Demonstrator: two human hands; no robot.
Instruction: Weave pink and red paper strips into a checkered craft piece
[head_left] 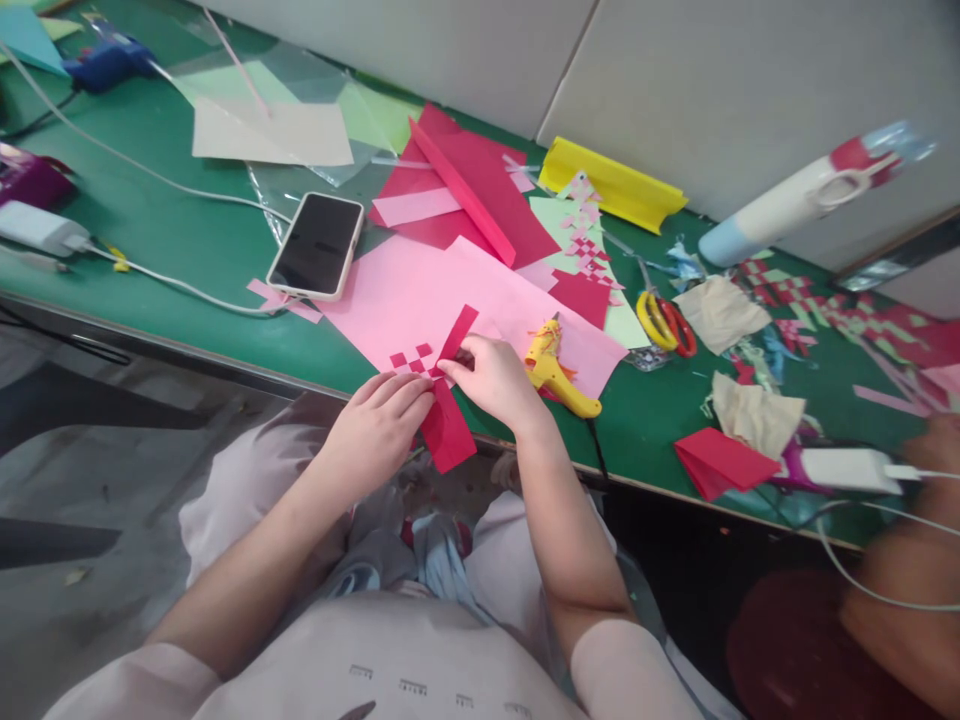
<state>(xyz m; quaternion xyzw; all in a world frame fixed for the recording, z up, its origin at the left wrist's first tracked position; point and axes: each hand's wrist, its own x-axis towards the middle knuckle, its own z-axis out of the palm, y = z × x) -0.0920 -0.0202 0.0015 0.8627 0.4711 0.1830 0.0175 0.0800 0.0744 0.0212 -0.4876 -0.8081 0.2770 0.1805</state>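
Note:
At the table's front edge is a woven piece of pink and red paper strips (pixel 411 360), with loose red ends sticking out. My left hand (pixel 382 425) grips it from the left, fingers together on top and the thumb hidden. My right hand (pixel 491 375) pinches a red paper strip (pixel 458 332) of the weave between thumb and index finger. Another wide red strip (pixel 448 432) hangs toward my lap, over the edge. A large pink sheet (pixel 390 290) lies beneath the work. Just right of my right hand rests a yellow hot glue gun (pixel 561 372).
A phone (pixel 318 246) lies on the green table (pixel 180 235), behind left. Farther back are red sheets (pixel 480 190), a yellow folded piece (pixel 611 185) and scissors (pixel 664 320). A bottle (pixel 802 200) stands right. Another person's blurred arm (pixel 911 560) is at far right; cables cross the table.

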